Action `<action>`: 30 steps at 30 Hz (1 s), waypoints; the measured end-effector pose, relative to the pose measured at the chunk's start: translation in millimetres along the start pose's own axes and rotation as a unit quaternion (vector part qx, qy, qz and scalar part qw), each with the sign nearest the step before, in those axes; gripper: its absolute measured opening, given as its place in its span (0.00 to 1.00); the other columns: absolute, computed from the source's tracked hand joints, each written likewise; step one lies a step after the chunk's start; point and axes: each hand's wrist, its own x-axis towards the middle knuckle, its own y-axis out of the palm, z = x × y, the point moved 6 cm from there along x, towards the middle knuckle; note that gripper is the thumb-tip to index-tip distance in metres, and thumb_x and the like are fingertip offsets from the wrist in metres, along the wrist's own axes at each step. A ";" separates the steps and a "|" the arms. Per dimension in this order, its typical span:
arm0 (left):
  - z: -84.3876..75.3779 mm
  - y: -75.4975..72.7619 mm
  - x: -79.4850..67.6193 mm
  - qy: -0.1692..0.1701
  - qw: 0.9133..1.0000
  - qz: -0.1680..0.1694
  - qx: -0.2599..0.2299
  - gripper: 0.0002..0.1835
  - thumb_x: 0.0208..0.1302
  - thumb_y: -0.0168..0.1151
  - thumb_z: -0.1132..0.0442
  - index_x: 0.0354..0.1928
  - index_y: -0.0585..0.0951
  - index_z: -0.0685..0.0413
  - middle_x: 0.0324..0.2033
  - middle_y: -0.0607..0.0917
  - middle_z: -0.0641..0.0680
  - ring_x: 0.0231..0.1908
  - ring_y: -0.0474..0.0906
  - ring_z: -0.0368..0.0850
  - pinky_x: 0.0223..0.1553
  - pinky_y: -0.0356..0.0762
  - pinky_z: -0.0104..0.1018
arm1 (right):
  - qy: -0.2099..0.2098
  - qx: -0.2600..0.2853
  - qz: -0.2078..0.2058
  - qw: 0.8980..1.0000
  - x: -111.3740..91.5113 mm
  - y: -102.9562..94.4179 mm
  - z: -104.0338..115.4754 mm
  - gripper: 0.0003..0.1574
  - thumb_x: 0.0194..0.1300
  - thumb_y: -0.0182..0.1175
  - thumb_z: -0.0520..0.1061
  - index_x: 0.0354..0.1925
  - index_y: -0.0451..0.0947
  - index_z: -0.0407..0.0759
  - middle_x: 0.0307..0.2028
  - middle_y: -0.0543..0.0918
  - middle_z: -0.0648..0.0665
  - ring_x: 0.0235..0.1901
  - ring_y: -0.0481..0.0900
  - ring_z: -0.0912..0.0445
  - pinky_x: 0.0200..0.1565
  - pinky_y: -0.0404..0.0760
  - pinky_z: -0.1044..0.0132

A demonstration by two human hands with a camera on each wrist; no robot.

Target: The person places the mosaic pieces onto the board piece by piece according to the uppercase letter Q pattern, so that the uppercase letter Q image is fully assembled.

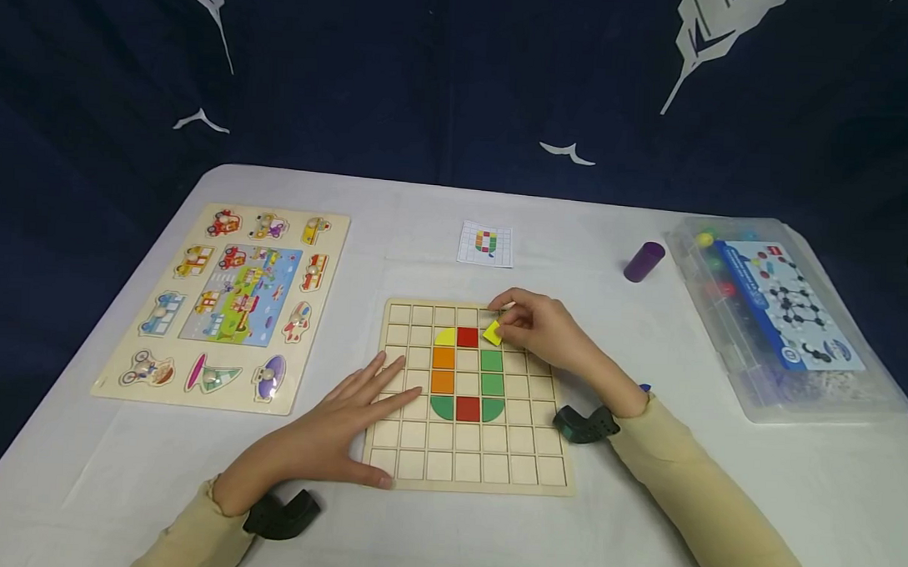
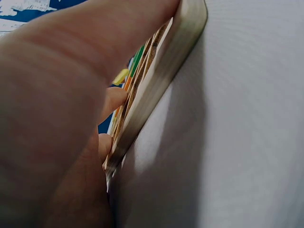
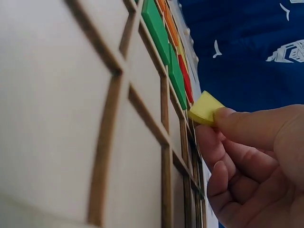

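A wooden grid board [image 1: 410,464] lies flat on the table. My right hand [image 1: 543,327] pinches a small yellow tile [image 3: 206,108] between thumb and fingers, just over the upper part of the grid and right of a red square tile [image 1: 467,337]. Left of that red tile sits a yellow rounded tile [image 1: 445,338]. Orange squares [image 1: 443,359], green squares [image 1: 491,361], green rounded tiles [image 1: 441,407] and another red square [image 1: 468,409] fill cells below. With fingers spread, my left hand [image 1: 336,429] rests on the board's left side, thumb at its lower left edge.
A pattern card [image 1: 485,244] lies behind the board. To the left is a wooden vehicle puzzle [image 1: 318,312]. A purple cylinder [image 1: 644,262] and a clear plastic case [image 1: 766,386] with a blue-and-white leaflet stand to the right. A dark curtain [image 1: 401,81] hangs behind the table.
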 end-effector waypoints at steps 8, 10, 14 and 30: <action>0.4 -0.3 -0.3 -0.002 1.000 0.000 0.000 0.55 0.41 0.73 0.38 0.71 0.59 0.45 0.72 0.40 0.53 0.69 0.28 0.52 0.64 0.36 0.56 | -0.003 -0.016 -0.016 1.000 5.3 0.8 0.6 0.05 0.57 0.63 0.31 0.32 0.80 0.39 0.24 0.80 0.50 0.26 0.76 0.56 0.32 0.75 0.67; 0.4 -0.2 -0.2 -0.002 1.000 0.000 -0.001 0.55 0.41 0.72 0.38 0.71 0.59 0.45 0.72 0.40 0.53 0.69 0.28 0.52 0.64 0.36 0.56 | -0.006 -0.016 -0.014 1.000 5.8 2.0 0.8 0.04 0.57 0.63 0.31 0.31 0.80 0.39 0.25 0.80 0.50 0.26 0.76 0.56 0.32 0.75 0.67; 0.5 -0.1 -0.3 -0.003 1.000 0.000 -0.003 0.54 0.41 0.72 0.38 0.71 0.59 0.45 0.72 0.40 0.54 0.69 0.28 0.52 0.64 0.36 0.56 | -0.012 -0.022 -0.005 1.000 6.2 5.4 1.1 0.04 0.57 0.63 0.32 0.32 0.80 0.38 0.25 0.80 0.50 0.26 0.76 0.56 0.32 0.75 0.66; -1.3 -0.8 -0.5 0.001 1.000 0.000 0.006 0.54 0.42 0.72 0.38 0.71 0.59 0.47 0.72 0.40 0.54 0.69 0.28 0.52 0.64 0.36 0.56 | -0.021 -0.072 0.011 0.997 5.3 11.6 5.5 0.05 0.57 0.63 0.32 0.30 0.81 0.40 0.24 0.78 0.51 0.26 0.73 0.57 0.31 0.74 0.64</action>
